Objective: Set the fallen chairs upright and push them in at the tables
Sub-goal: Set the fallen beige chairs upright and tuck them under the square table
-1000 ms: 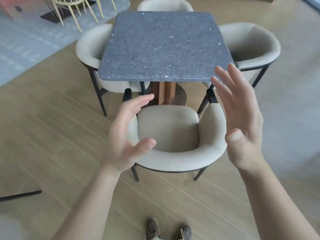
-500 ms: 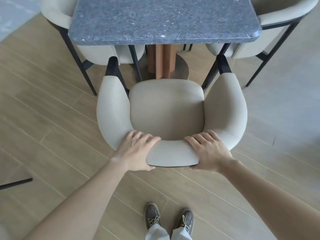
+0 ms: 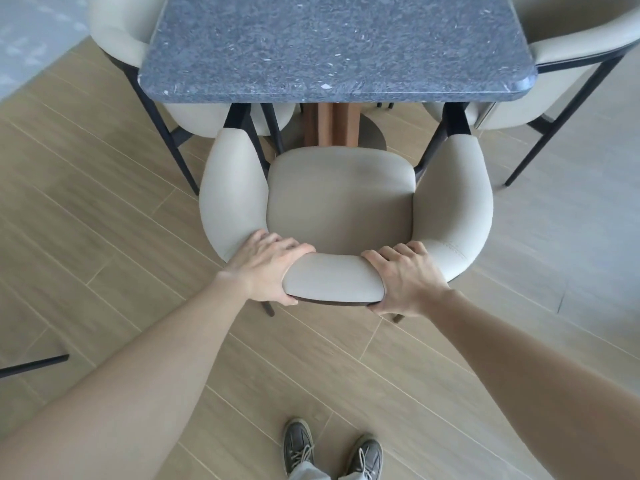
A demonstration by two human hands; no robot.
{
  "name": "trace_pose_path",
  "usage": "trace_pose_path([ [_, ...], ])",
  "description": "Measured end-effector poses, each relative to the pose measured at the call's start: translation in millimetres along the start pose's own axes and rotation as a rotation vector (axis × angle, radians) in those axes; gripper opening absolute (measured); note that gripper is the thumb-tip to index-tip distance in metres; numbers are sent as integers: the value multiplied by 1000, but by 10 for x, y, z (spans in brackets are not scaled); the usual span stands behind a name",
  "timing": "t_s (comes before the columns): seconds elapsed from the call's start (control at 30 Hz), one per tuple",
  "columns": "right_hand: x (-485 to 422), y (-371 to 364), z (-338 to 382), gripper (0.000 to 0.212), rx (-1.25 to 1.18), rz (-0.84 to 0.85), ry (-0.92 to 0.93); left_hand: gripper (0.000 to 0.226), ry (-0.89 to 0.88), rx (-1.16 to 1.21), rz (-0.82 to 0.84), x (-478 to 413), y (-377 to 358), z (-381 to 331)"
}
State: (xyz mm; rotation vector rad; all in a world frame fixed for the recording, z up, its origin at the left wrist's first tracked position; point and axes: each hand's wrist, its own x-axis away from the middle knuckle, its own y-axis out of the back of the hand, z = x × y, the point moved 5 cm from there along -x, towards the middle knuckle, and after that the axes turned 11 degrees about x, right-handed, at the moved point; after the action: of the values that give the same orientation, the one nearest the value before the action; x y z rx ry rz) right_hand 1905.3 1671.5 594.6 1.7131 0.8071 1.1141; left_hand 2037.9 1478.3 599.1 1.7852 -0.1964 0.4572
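The chair stands upright on all its legs at the middle of the view, its open front facing the table at 12 o'clock and its curved back toward the person at 6 o'clock. The left hand grips the backrest at about 7 o'clock of the seat, fingers curled over the top toward the cushion and thumb tucked under the outer lower edge. The right hand grips it in the same way at about 5 o'clock, and a bare stretch of backrest shows between the two hands. The seat lies in the open, short of the tabletop, while the dark front posts of the arms reach up to the table's near edge. Under the top, at 12 o'clock of the seat, a wooden post rises from a round base. A left chair is tucked at the table's 9 o'clock side and a right chair at its 3 o'clock side, both upright. The floor is pale wood-look plank. A grey rug fills the 10 o'clock corner, and a thin black rod pokes in at 8 o'clock. Two grey shoes stand at 6 o'clock.
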Motion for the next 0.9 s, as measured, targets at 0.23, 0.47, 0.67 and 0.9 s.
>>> trace_pose_path([
  [0.23,-257,32,-333,91,18,-29,29,101,37,5,-11,-311,117,32],
  [0.47,-291,-13,-382,89,22,-48,65,103,20,-2,-18,-353,88,62],
  [0.67,-302,17,-386,89,3,-27,68,104,-17,22,-11,-400,80,88],
  [0.9,-275,43,-394,88,-30,-40,73,103,-16,19,5,-407,22,80],
])
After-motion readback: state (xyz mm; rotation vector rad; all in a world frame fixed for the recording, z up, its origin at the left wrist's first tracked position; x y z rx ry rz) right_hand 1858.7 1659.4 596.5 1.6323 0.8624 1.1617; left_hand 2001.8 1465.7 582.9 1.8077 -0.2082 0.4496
